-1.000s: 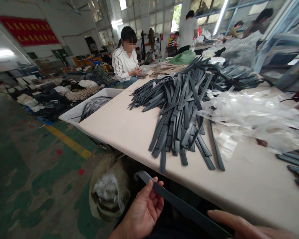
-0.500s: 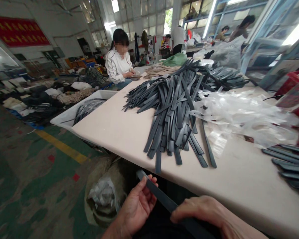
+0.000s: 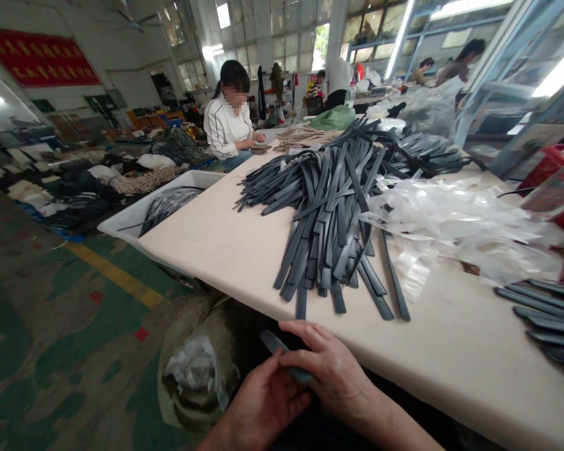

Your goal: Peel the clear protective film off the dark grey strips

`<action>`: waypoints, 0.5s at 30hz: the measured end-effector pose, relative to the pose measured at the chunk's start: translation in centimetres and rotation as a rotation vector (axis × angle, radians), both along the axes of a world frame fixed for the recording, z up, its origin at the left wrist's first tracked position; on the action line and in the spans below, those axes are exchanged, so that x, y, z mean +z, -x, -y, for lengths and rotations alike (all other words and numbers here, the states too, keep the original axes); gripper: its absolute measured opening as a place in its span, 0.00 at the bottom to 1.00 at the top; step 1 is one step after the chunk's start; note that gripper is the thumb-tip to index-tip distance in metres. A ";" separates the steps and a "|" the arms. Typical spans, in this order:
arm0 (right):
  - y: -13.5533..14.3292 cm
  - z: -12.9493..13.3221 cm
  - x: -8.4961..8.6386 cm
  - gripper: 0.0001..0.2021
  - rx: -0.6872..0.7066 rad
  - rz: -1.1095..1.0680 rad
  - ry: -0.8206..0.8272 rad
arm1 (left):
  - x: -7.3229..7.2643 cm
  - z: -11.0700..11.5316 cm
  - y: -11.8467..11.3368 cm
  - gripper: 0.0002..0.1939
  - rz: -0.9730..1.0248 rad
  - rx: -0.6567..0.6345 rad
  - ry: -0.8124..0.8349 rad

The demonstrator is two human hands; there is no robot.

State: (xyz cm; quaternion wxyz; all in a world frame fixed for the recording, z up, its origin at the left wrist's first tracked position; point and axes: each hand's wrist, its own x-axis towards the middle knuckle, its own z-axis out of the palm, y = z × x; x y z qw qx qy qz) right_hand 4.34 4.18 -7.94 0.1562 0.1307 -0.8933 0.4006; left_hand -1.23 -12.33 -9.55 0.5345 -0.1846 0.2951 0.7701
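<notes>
Below the table's front edge, both my hands are on a dark grey, belt-like strap. My left hand grips it from below, its thumb near the upper side. My right hand lies across the strap with curled fingers, close against the left fingertips. One rounded end of the strap points up and left past my fingers; part of its length is hidden by my hands. Just beyond, a large heap of similar straps spreads over the table, some ends reaching the front edge.
Clear plastic bags lie right of the heap, with more straps at the right edge. A sack stands on the floor at left. Behind it is a white bin. A person in white sits at the table's far side.
My right hand has moved up and left along the strap, from its lower part to beside my left fingers. The left hand stays nearly in place, still gripping. The view has shifted slightly.
</notes>
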 end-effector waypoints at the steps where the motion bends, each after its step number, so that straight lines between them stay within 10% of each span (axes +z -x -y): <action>1: 0.3 0.2 -0.4 0.11 0.032 -0.002 0.045 | 0.3 0.3 0.0 0.11 0.018 -0.023 -0.060; 6: -0.1 -0.4 0.3 0.13 0.064 0.099 0.209 | -1.2 0.9 0.8 0.26 0.179 -0.058 -0.084; 11: -2.8 -2.2 3.1 0.11 0.074 0.187 0.311 | -6.9 1.7 3.5 0.23 0.224 0.411 0.263; 15: -4.1 -2.5 2.1 0.11 0.119 0.226 0.304 | -8.3 4.4 7.1 0.18 0.116 0.633 0.289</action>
